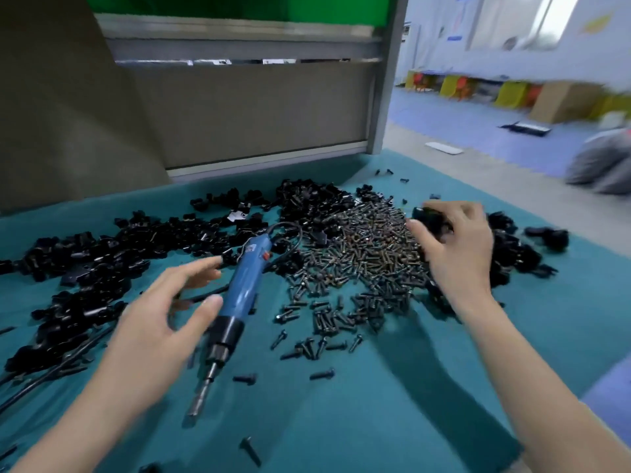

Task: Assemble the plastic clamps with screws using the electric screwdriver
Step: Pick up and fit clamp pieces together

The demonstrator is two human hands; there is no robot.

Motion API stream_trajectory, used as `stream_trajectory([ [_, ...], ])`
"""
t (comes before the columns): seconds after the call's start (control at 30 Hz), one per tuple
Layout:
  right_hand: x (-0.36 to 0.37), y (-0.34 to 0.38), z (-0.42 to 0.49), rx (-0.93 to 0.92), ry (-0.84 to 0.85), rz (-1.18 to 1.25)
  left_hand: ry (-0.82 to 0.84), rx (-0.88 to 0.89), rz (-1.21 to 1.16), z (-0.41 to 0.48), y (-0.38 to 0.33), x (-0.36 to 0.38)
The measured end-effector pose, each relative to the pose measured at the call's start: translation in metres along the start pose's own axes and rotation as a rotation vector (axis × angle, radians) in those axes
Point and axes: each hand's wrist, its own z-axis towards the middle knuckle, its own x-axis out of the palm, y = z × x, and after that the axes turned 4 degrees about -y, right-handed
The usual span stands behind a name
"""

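Note:
A blue electric screwdriver (239,288) lies on the teal table cover (375,421), its bit pointing toward me. My left hand (164,322) hovers just left of it with fingers spread, the thumb near the black collar. A big heap of dark screws (362,264) fills the middle. Black plastic clamps (102,254) are piled at the left and along the back. My right hand (454,247) is over the right side of the screw heap, its fingers curled round a black clamp (426,215).
More black clamps (519,247) lie at the right by the table edge. Loose screws (321,373) are scattered in front. A grey partition (239,107) stands behind the table. A black cable (51,373) runs along the left.

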Motion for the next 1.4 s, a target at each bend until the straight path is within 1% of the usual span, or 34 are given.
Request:
stream_trajectory([
  [0.03, -0.005, -0.023, 0.015, 0.011, -0.037, -0.145, 0.006, 0.001, 0.001, 0.012, -0.002, 0.010],
  [0.07, -0.009, -0.042, 0.027, 0.066, -0.002, -0.260, 0.044, 0.001, 0.022, 0.024, -0.007, 0.023],
  [0.13, -0.011, -0.073, 0.041, 0.223, 0.177, -0.454, 0.189, 0.015, 0.113, 0.047, -0.015, 0.057],
  [0.2, -0.009, -0.085, 0.045, 0.283, 0.301, -0.630, 0.342, 0.046, 0.229, 0.072, -0.019, 0.095],
  [0.23, -0.007, -0.085, 0.044, 0.293, 0.322, -0.692, 0.394, 0.063, 0.278, 0.086, -0.018, 0.112],
  [0.3, -0.003, -0.078, 0.040, 0.316, 0.304, -0.721, 0.433, 0.110, 0.369, 0.114, -0.015, 0.144],
  [0.37, 0.004, -0.066, 0.032, 0.252, 0.215, -0.656, 0.426, 0.140, 0.452, 0.142, -0.011, 0.170],
  [0.43, 0.016, -0.047, 0.020, 0.087, 0.146, -0.508, 0.430, 0.102, 0.511, 0.168, -0.003, 0.189],
  [0.47, 0.023, -0.035, 0.012, -0.003, 0.149, -0.415, 0.439, 0.078, 0.556, 0.178, 0.002, 0.196],
  [0.53, 0.039, -0.015, -0.008, -0.142, 0.214, -0.243, 0.454, 0.049, 0.664, 0.191, 0.010, 0.204],
  [0.6, 0.051, -0.007, -0.024, -0.204, 0.335, -0.131, 0.446, 0.047, 0.730, 0.198, 0.016, 0.204],
  [0.63, 0.055, -0.007, -0.027, -0.208, 0.386, -0.082, 0.441, 0.044, 0.721, 0.200, 0.016, 0.201],
  [0.7, 0.062, -0.007, -0.025, -0.126, 0.440, 0.034, 0.422, 0.077, 0.666, 0.201, 0.012, 0.190],
  [0.77, 0.067, -0.007, -0.017, -0.003, 0.467, 0.148, 0.362, 0.183, 0.582, 0.196, 0.002, 0.175],
  [0.83, 0.071, -0.005, -0.010, 0.065, 0.475, 0.253, 0.341, 0.268, 0.430, 0.182, -0.013, 0.163],
  [0.87, 0.072, -0.005, -0.009, 0.065, 0.459, 0.306, 0.362, 0.256, 0.326, 0.174, -0.018, 0.160],
  [0.9, 0.073, -0.005, -0.010, 0.043, 0.439, 0.338, 0.417, 0.200, 0.212, 0.167, -0.022, 0.158],
  [0.97, 0.073, -0.009, -0.014, 0.042, 0.399, 0.383, 0.585, 0.011, 0.000, 0.169, -0.024, 0.156],
  [1.0, 0.073, -0.010, -0.015, 0.098, 0.378, 0.438, 0.645, -0.071, -0.054, 0.178, -0.020, 0.156],
  [1.03, 0.073, -0.013, -0.016, 0.165, 0.358, 0.495, 0.652, -0.108, -0.049, 0.194, -0.013, 0.158],
  [1.07, 0.073, -0.015, -0.015, 0.216, 0.336, 0.531, 0.594, -0.103, 0.019, 0.215, -0.004, 0.161],
  [1.13, 0.073, -0.019, -0.011, 0.258, 0.322, 0.526, 0.365, -0.036, 0.335, 0.260, 0.019, 0.168],
  [1.17, 0.072, -0.020, -0.010, 0.269, 0.317, 0.530, 0.286, -0.035, 0.472, 0.279, 0.031, 0.173],
  [1.2, 0.072, -0.020, -0.010, 0.281, 0.310, 0.547, 0.267, -0.051, 0.553, 0.294, 0.042, 0.179],
  [1.27, 0.072, -0.018, -0.010, 0.293, 0.315, 0.572, 0.331, -0.042, 0.590, 0.316, 0.057, 0.196],
  [1.4, 0.075, -0.021, -0.012, 0.340, 0.364, 0.591, 0.429, 0.101, 0.543, 0.337, 0.050, 0.244],
])
